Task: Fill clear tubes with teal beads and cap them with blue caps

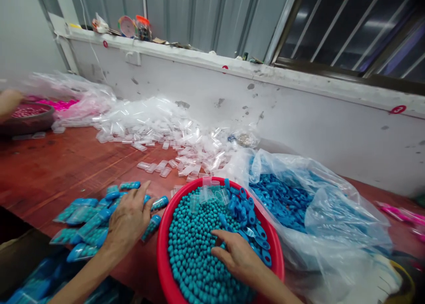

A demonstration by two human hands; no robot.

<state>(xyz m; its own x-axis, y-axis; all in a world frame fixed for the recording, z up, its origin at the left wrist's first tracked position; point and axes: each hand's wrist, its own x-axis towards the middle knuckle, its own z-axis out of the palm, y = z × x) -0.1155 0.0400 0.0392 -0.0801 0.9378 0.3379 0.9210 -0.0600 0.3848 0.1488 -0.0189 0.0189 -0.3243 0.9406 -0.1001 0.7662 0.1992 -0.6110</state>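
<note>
My left hand (129,217) lies over a pile of small clear containers (81,213) filled with teal beads and topped with blue caps. Its fingers reach forward and apart, partly over the containers, and no grip on one shows. Inside a red basin (163,246), my right hand (235,255) hovers at the teal beads (192,233), thumb and forefinger apart with nothing visible between them. Loose blue caps (244,208) sit along the basin's right side. A few empty clear containers (207,193) rest on the beads at its far edge.
Empty clear containers (186,144) are heaped along the wall. To the right stands a plastic bag (328,206) of blue caps. More filled containers (36,282) lie below the table edge at lower left. Another person's hand (9,102) is at a brown bowl (43,120), far left.
</note>
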